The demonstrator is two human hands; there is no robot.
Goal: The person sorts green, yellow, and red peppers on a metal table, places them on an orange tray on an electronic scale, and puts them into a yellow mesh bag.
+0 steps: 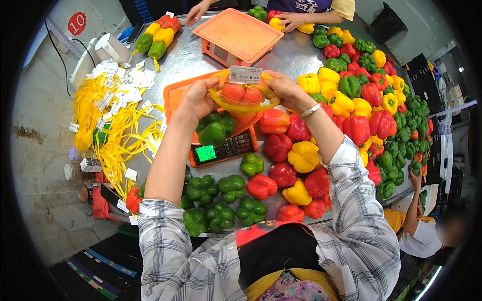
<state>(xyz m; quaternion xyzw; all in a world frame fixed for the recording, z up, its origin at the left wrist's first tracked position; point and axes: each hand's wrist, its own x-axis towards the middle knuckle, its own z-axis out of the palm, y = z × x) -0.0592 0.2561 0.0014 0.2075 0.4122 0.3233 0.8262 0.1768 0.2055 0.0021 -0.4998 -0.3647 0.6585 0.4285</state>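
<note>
Both my hands hold a yellow mesh bag (241, 103) stretched between them, over the orange platform (175, 90) of a digital scale. My left hand (199, 98) grips the bag's left side, and my right hand (283, 89) its right side. Red or orange bell pepper shows through the netting. A white printed label (245, 75) stands up at the bag's upper edge. Just below the bag is a green bell pepper (216, 128), partly over the scale's front edge. The scale's display (205, 153) is lit green. More of the platform is hidden behind my hands and the bag.
Loose bell peppers (303, 157) spread across the metal table's front and right. Yellow mesh bags with labels (90, 109) lie at left. Filled bags (160, 43) lie beyond, near a second orange scale (239, 34). A co-worker's hands (292, 20) are across the table; another person (418, 233) is at right.
</note>
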